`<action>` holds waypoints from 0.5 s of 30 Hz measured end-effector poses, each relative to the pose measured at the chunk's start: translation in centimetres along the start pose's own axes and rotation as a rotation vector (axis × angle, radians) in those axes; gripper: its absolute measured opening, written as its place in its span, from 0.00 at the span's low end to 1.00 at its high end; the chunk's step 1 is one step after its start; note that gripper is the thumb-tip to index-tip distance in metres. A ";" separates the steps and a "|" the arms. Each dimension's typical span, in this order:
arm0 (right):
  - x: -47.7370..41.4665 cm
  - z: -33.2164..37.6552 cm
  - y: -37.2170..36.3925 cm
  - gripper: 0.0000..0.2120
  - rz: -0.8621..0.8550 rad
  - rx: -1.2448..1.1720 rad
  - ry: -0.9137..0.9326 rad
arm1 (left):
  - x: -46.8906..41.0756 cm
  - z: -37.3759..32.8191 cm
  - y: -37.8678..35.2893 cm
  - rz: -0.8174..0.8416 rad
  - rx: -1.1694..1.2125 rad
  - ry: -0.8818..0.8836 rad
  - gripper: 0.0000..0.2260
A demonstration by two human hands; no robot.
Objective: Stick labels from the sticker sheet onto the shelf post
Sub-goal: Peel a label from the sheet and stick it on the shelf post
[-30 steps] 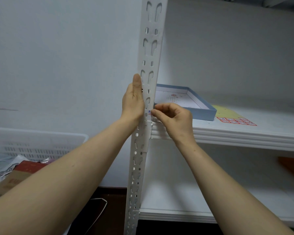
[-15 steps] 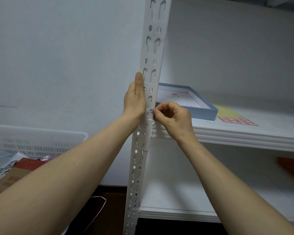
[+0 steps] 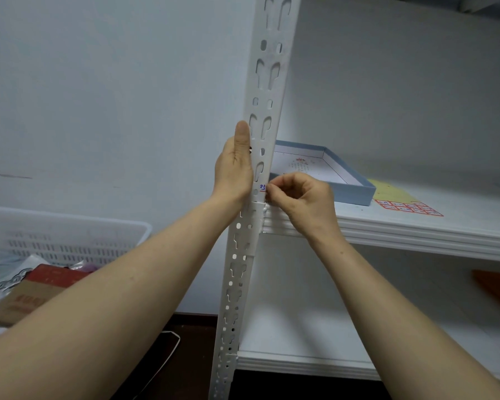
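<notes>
**Label pressed at the post's edge**

At far left we see a white basket (image 3: pixel 70 241) holding a red-and-brown box (image 3: pixel 38 290). Our left hand (image 3: pixel 234 168) lies flat against the shelf post (image 3: pixel 267 90), fingers straight and together, thumb up. A small label (image 3: pixel 262 187) with blue marks sits on the post just above the shelf joint. Our right hand (image 3: pixel 299 197) is curled, fingertips pinched on that label. Further right, a blue box lid (image 3: pixel 347 192) rests on the shelf (image 3: pixel 416 235), then the yellow sticker sheet (image 3: pixel 401 199).
</notes>
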State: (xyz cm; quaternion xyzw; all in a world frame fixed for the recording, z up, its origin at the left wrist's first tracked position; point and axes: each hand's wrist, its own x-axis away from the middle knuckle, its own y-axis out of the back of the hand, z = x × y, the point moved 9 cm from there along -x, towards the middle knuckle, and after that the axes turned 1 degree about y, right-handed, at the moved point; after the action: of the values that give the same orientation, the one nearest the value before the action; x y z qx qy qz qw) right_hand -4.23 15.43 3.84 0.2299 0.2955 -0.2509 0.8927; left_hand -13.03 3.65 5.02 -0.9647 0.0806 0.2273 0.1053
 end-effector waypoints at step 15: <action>0.1 0.3 -0.6 0.06 0.125 0.109 0.043 | 0.2 -0.4 0.0 0.006 -0.042 0.001 0.23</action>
State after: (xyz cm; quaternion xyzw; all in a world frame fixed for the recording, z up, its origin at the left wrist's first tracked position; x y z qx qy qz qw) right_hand -4.36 14.78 3.88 0.3015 0.2855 -0.2056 0.8862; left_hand -12.65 3.51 5.26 -0.9666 0.0789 0.2290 0.0845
